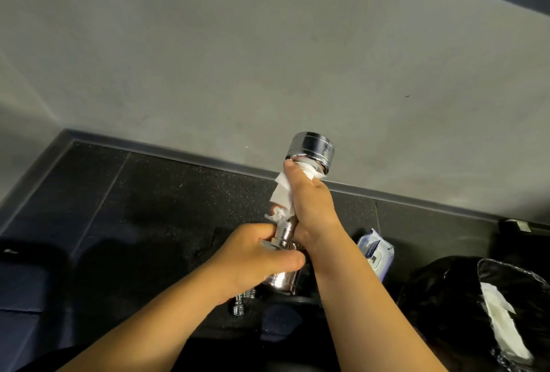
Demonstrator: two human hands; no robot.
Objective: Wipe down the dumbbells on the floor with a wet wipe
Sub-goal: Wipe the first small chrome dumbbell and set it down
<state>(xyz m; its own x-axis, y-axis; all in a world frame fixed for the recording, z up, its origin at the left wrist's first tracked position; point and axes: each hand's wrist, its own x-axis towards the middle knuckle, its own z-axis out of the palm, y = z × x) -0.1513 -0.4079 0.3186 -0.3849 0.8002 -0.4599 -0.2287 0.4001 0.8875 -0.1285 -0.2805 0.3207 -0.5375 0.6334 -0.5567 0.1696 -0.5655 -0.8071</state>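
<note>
Left hand [256, 255] grips chrome dumbbell [311, 148] near its lower head; right hand [309, 202] clamps wet wipe [281, 193] round handle just under the upper head.

Both bare forearms rise from the bottom of the frame and converge just below centre. The left grip [262, 255] curls round the lower end of the dumbbell [312, 145]. The right grip [309, 202], above it, clasps the wipe [281, 193] round the handle, back of the hand towards the camera.
</note>
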